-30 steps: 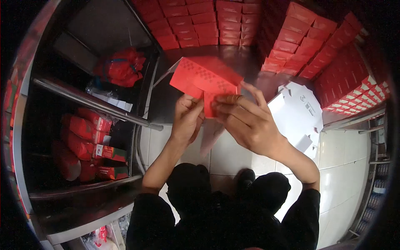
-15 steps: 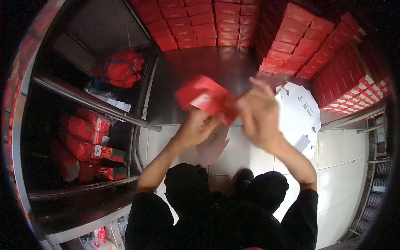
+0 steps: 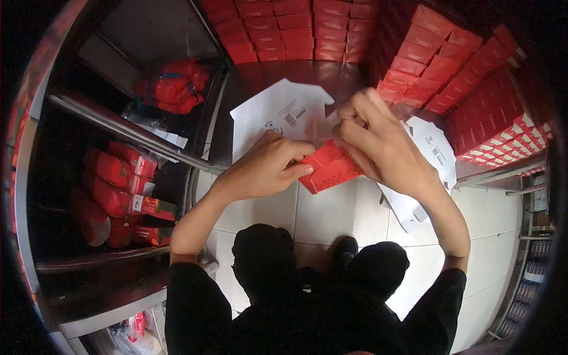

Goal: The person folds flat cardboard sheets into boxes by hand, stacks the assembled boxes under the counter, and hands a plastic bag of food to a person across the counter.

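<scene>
Between my two hands is a box blank (image 3: 284,112), a partly folded carton sheet. Its white face with black print and a square code lies toward the far side, and a red patterned flap (image 3: 331,170) faces me between my hands. My left hand (image 3: 269,163) is closed on the left end of the red flap, thumb in front. My right hand (image 3: 378,139) pinches the flap's right upper part, fingers bent above it; what lies under those fingers is hidden. To the right, beyond my right hand, lie several white flat blanks (image 3: 431,145) with the same kind of print.
Red boxes (image 3: 278,29) are stacked at the back, and more red boxes (image 3: 438,47) stand at the right. A metal rack (image 3: 124,127) at the left holds red bundles (image 3: 171,86) and red packets (image 3: 115,183). The dark tabletop (image 3: 248,74) and tiled floor (image 3: 355,219) are visible.
The blank has turned and opened out, so its white printed face now shows beyond my left hand. My right hand has come down onto the red flap.
</scene>
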Available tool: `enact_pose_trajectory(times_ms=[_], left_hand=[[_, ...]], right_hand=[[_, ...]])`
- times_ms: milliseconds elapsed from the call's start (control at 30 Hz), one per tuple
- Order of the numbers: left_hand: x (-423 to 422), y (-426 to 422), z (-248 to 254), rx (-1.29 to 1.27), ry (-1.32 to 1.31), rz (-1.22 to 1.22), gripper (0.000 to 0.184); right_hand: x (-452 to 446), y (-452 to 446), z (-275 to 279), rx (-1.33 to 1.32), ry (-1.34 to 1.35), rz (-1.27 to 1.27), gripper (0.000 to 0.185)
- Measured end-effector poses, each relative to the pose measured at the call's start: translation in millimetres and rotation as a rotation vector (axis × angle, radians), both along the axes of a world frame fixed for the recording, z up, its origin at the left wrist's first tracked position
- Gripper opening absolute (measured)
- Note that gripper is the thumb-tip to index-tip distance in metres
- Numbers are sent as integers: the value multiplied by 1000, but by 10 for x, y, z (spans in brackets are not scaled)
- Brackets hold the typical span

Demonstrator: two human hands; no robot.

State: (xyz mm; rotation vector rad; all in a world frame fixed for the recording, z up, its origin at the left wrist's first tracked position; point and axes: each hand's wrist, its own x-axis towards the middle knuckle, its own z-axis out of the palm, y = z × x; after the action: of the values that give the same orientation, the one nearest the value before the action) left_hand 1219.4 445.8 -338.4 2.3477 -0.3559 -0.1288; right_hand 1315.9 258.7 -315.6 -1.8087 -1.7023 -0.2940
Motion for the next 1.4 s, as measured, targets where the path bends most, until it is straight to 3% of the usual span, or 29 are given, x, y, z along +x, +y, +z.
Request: enact_pose_trajectory(times_ms=[100,167,267,400,567,800,900,967,1033,1100,1167,1267,1300,1367,1400], left_hand=[[-39,-58,-73,-20,-128,-13,12],[-29,-25,-121,98,-137,-1,11],[-55,-67,5,302,-130,0,9],[-44,-102,64,547,-223,-43,11],[-34,-83,161,565,-216,-105,13],[-56,-83,89,693,-118,-108,18],[-70,-132,-43,682,-581,27,29],[-105,-240,103,696,-842,462,36],[-47,-211,94,317,-817,699,40],[160,83,-160,-411,-481,674,41],[190,267,-261,-659,-238,670,39],[305,376,-532,-791,-501,805,40],[389,450,-656,-981,-451,880,44],[514,363,-745,-892,-517,860,42],[610,268,-782,-954,-543,954,40]], right_hand=[[-5,1,-88,-55,85,45,16],[-40,10,-170,-96,150,31,13],[-88,-27,-214,-373,449,-88,8],[-4,-75,-434,-451,458,-36,10],[-129,18,-292,-502,579,-156,10],[-151,64,-515,-425,551,-97,11],[-120,106,-687,-377,321,-179,11],[-106,99,-755,-352,157,-234,13],[-173,113,-780,-245,112,-232,14],[-250,132,-757,-170,64,-214,17],[-297,138,-674,-121,22,-187,22],[-47,41,-324,149,-117,-571,43],[84,1,-297,223,-171,-674,50],[364,14,-565,253,66,-595,55],[483,72,-859,228,383,-439,53]])
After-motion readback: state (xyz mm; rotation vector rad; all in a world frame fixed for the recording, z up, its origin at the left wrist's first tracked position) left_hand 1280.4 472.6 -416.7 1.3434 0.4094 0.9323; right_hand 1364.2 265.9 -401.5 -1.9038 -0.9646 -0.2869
